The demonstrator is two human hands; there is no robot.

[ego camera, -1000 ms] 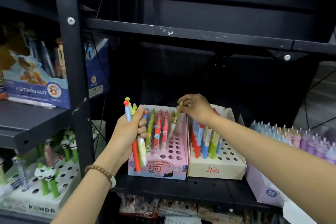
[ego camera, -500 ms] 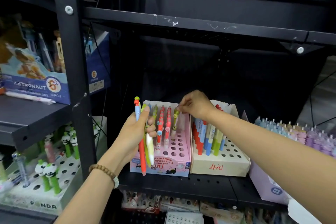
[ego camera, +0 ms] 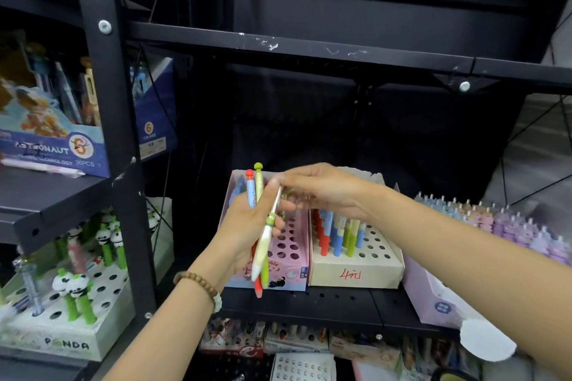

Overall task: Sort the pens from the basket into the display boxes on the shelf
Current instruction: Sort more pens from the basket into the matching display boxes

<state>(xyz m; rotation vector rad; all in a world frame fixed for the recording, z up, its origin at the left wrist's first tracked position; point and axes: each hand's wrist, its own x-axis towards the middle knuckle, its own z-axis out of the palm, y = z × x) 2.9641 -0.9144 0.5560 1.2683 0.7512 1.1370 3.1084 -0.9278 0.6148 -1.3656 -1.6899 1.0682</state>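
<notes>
Left hand: grips a bunch of pens, upright.
Right hand: pinches the top of a cream pen in that bunch.
Boxes: pink box and cream box, side by side behind the hands.
Shelf: black perforated metal.
Room: dark at the back.

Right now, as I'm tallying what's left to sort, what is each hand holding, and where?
The left hand grips a bunch of pens round their middles; the right hand pinches a cream pen by its top end.
</notes>
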